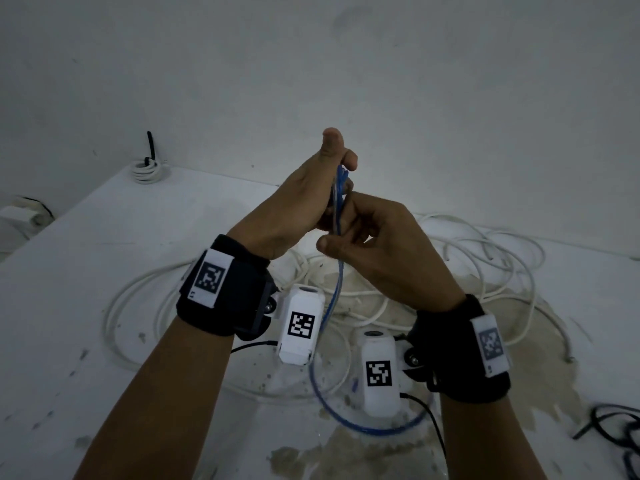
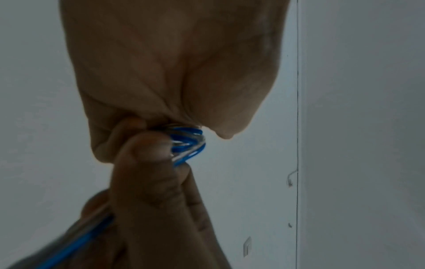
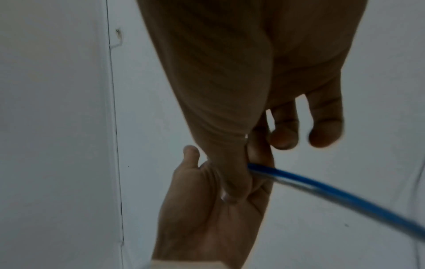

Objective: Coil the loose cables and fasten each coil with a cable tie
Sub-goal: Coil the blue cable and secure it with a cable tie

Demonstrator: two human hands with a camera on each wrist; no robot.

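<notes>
Both hands are raised above the white table (image 1: 86, 271). My left hand (image 1: 329, 161) grips a small bundle of blue cable loops (image 1: 340, 188); the loops' tops stick out between palm and fingers (image 2: 188, 143). Just below it, my right hand (image 1: 346, 223) pinches the same blue cable between thumb and fingers. From that pinch the blue cable's free length (image 3: 322, 193) hangs down between my wrists and curves over the table near the front (image 1: 363, 427). The loops' lower part is hidden by both hands.
Loose white cables (image 1: 485, 258) sprawl over the middle and right of the table under my hands. At the back left corner lies a white coil (image 1: 147, 171) with a black tie sticking up. Black cables (image 1: 620, 434) lie at the right front. A wall stands behind.
</notes>
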